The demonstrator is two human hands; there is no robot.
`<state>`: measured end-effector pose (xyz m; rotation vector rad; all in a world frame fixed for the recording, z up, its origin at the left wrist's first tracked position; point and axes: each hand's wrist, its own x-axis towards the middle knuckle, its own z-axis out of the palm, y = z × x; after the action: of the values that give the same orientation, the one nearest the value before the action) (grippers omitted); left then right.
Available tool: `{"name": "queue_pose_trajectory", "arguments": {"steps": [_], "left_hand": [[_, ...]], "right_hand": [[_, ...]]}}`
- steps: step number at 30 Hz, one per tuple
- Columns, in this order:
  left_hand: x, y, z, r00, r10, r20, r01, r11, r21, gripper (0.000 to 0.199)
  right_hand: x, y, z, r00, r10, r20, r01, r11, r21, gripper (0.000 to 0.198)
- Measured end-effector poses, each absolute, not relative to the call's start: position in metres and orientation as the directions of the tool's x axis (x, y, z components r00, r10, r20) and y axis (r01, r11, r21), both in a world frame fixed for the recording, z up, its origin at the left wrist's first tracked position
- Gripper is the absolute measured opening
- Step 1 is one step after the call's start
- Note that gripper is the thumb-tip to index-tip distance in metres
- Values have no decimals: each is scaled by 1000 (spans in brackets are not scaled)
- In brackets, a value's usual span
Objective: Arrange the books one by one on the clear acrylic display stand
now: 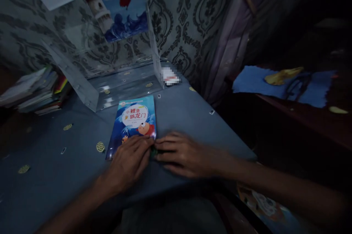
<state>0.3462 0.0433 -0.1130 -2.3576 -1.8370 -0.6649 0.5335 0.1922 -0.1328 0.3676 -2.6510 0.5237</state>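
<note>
A blue children's book with a cartoon fish and Chinese lettering lies closed, cover up, on the blue-grey tablecloth. My left hand rests flat over its lower part, fingers stretched toward the right corner. From the right, my right hand reaches to that same corner with fingertips touching or almost touching it, its fingers slightly apart and a little blurred. Between the two hands shows a small dark green patch; whether it belongs to the cover I cannot tell. The book's bottom edge is mostly hidden by my left hand.
Behind the book stands a clear acrylic stand against the patterned wall. A stack of books and papers sits at the left. A white item, pixelated, lies at the back. A blue cloth lies on another surface at right.
</note>
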Motion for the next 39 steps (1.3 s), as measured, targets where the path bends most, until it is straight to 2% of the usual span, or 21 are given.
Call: {"name": "queue_pose_trajectory", "arguments": {"steps": [2, 5, 8, 10, 13, 15, 16, 18, 20, 22, 25, 30, 39], "left_hand": [[338, 36, -109, 110, 921, 373, 936, -222, 272, 25], [322, 27, -106, 2, 950, 311, 940, -108, 322, 22], [306, 23, -106, -58, 964, 261, 962, -16, 273, 27], [298, 20, -106, -50, 968, 245, 976, -4, 216, 33], [296, 17, -108, -14, 980, 200, 990, -15, 144, 39], [300, 14, -110, 1, 982, 190, 996, -19, 89, 40], [303, 13, -112, 8, 981, 193, 998, -21, 63, 40], [313, 13, -115, 30, 978, 207, 999, -37, 28, 45], [324, 15, -117, 65, 971, 229, 997, -71, 21, 47], [335, 20, -120, 101, 960, 259, 994, -109, 17, 43], [348, 28, -123, 147, 942, 303, 989, -147, -22, 35], [356, 32, -126, 152, 930, 334, 988, -149, -33, 32], [358, 30, -124, 107, 936, 336, 994, -93, -58, 39]], "right_hand": [[526, 165, -131, -892, -223, 392, -345, 898, -275, 31], [498, 125, -131, -859, -379, 345, -470, 852, -233, 41], [461, 104, -131, -816, -507, 276, -560, 813, -159, 42], [446, 102, -130, -791, -555, 257, -600, 786, -151, 34], [448, 113, -130, -743, -600, 296, -667, 697, -263, 20], [465, 128, -129, -744, -552, 376, -668, 617, -415, 21], [476, 139, -129, -772, -466, 432, -635, 589, -500, 23], [497, 164, -127, -865, -157, 476, -469, 587, -660, 23], [513, 191, -127, -900, 80, 428, -304, 588, -750, 24], [522, 214, -129, -932, 168, 321, -185, 541, -820, 28], [526, 233, -135, -956, 187, 226, -118, 459, -880, 32], [524, 236, -143, -955, 113, 273, -193, 463, -865, 24], [526, 240, -145, -946, -11, 325, -287, 501, -817, 34]]}}
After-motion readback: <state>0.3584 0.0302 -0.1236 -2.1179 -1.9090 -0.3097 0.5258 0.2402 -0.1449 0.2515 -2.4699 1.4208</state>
